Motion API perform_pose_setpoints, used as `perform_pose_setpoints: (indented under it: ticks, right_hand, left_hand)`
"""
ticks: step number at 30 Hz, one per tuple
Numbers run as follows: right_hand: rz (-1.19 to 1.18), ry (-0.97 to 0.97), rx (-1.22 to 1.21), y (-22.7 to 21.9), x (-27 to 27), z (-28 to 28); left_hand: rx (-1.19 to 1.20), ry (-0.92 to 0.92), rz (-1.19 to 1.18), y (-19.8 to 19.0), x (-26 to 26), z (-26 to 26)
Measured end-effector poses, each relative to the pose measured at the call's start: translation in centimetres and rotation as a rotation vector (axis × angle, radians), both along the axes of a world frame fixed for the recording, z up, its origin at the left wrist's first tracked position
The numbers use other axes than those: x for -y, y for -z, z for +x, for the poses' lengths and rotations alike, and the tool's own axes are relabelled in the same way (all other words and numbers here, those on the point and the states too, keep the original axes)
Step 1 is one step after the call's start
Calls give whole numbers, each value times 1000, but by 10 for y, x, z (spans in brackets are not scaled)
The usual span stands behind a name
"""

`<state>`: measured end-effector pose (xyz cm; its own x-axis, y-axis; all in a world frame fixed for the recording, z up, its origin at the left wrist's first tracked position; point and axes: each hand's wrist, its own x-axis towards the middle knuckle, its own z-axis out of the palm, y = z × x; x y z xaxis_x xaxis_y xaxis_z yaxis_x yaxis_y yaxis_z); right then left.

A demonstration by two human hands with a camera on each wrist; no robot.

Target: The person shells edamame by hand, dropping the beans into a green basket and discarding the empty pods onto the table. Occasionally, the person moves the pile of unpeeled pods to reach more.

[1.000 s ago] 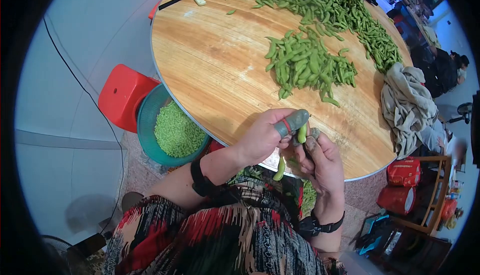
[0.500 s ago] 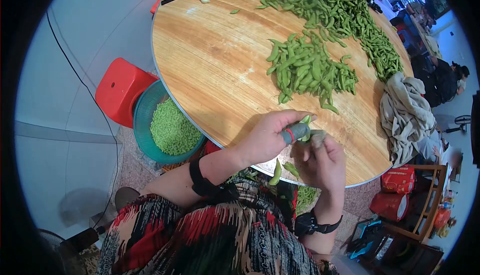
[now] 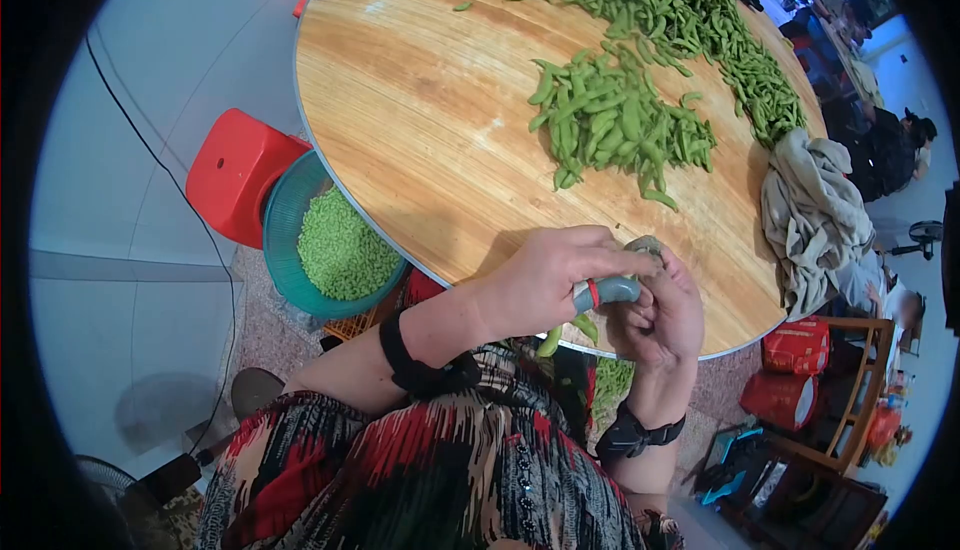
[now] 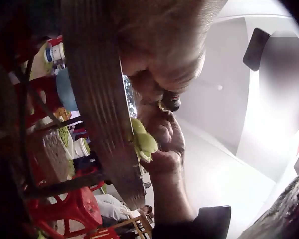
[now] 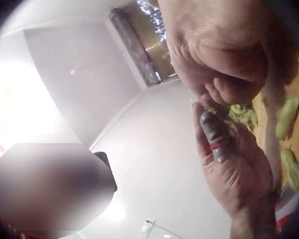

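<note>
Both hands meet over the near edge of the round wooden table (image 3: 400,120). My left hand (image 3: 545,275), its grey-covered thumb banded in red, pinches a green pod, of which only a sliver (image 3: 629,277) shows. Against its fingertips lies my right hand (image 3: 665,315), fingers curled and thumb tip grey-covered; whether it grips the pod is hidden. Two loose pods (image 3: 549,341) lie at the table edge below the hands, large in the right wrist view as a pod (image 5: 288,117) beside the left hand (image 5: 239,169). Beyond the hands is a small heap of pods (image 3: 610,120).
A larger pod heap (image 3: 660,0) covers the table's far side. At left, a teal basket (image 3: 285,250) of shelled beans stands below the table edge by a red stool (image 3: 235,175). A grey cloth (image 3: 815,215) hangs over the right edge; red bags (image 3: 780,400) stand below.
My left hand has moved slightly right, its fingers now reaching over the right fingertips. The pod that showed between the hands is now mostly covered.
</note>
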<state>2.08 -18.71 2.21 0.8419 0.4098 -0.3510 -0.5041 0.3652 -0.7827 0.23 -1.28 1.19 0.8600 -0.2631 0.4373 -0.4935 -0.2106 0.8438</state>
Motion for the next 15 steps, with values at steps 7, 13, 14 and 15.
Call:
perform_pose_setpoints:
  ticks: [7, 13, 14, 15]
  right_hand:
    - [310, 122, -111, 5, -13, -9]
    - [-416, 147, 547, -2, -25, -15]
    - [-607, 156, 813, -1, -27, -16]
    - [-695, 133, 871, -5, -28, -19]
  left_hand:
    - [-671, 256, -573, 2, -3, 0]
    - [-971, 560, -1060, 21, -14, 3]
    - [-970, 560, -1064, 22, -16, 2]
    - [-1015, 540, -1064, 22, -18, 1]
